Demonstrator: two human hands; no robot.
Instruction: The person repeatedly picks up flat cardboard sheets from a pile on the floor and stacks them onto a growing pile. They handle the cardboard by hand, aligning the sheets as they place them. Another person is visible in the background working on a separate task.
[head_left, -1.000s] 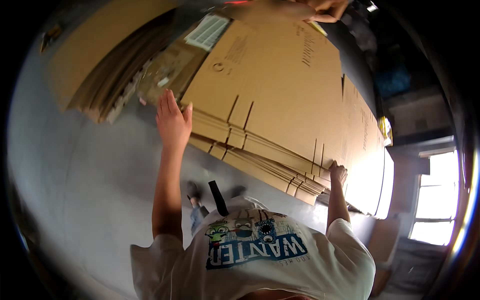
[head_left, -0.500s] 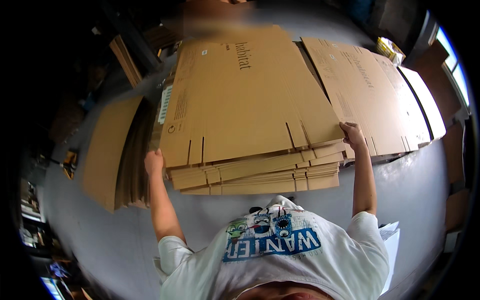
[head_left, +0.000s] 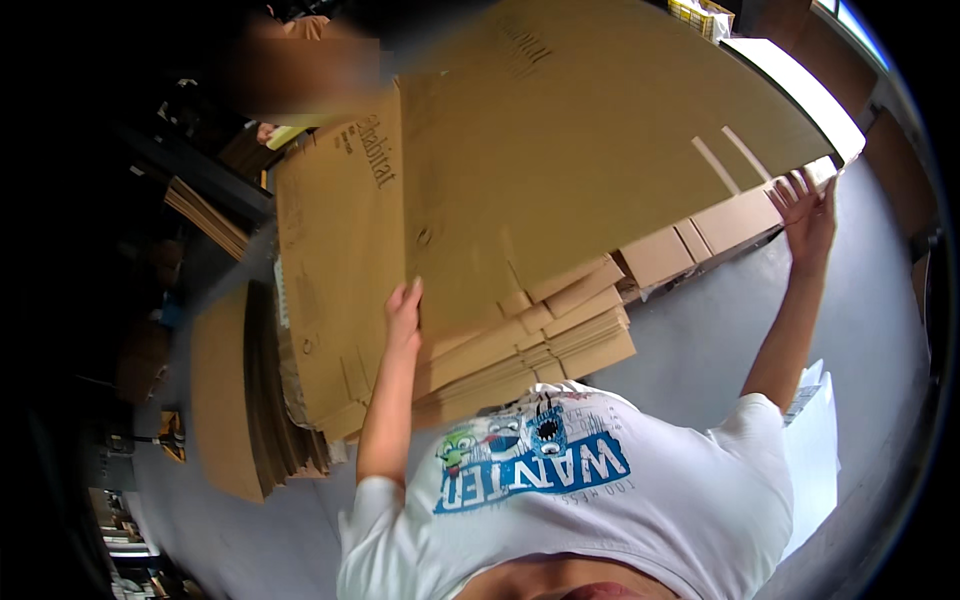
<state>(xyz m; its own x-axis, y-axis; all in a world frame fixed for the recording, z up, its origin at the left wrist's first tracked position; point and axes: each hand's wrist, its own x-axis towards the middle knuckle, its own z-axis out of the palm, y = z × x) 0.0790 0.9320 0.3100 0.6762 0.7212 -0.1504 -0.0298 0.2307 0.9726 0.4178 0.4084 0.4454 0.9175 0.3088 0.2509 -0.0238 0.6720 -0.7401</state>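
A large flat brown cardboard box blank (head_left: 600, 150) is raised at a tilt, reaching across from the pile to the stack on its right. My left hand (head_left: 404, 318) is closed on its near left edge. At its near right corner, my right hand (head_left: 806, 222) touches the edge with fingers stretched and spread. Beneath lies a pile of similar blanks (head_left: 575, 340), its layers showing at the near side. The top blank of that pile (head_left: 340, 220) shows to the left of my left hand. The raised blank hides much of both stacks.
Another stack of box blanks (head_left: 715, 230) lies at the right, partly covered. Cardboard sheets (head_left: 222, 380) lean upright at the left. White sheets (head_left: 812, 450) are beside my right side. Across the pile is another person, whose hand (head_left: 265, 134) is near a yellowish object.
The top blank has come up off the pile and swung right over the neighbouring stack. Both my hands moved right with it, and my right fingers have spread. The view has shifted.
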